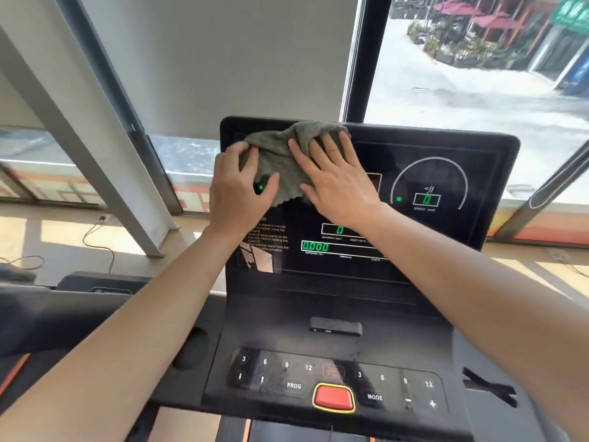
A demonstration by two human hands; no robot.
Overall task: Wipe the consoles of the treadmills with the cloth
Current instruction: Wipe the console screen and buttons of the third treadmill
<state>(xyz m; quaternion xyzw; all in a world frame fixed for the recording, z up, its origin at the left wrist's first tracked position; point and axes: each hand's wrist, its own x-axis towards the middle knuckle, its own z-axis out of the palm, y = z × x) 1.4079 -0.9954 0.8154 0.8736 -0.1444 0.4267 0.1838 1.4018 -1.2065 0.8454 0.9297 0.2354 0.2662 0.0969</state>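
A black treadmill console [446, 173] stands in front of me, its screen lit with green digits. A grey-green cloth [280, 154] lies bunched against the screen's upper left corner. My left hand [239, 193] pinches the cloth's left side between thumb and fingers. My right hand [334, 183] lies flat on the cloth's right side, fingers spread, pressing it against the screen. Below the screen sits the button panel [395, 387] with a red stop button [334, 397]. Both hands cover part of the left display.
A second treadmill [63, 307] stands at the left with a cup recess [191, 349] between. Windows and a grey blind [223, 59] are behind the console. A slanted grey beam [95, 161] runs at the left. Cables [95, 237] trail on the floor.
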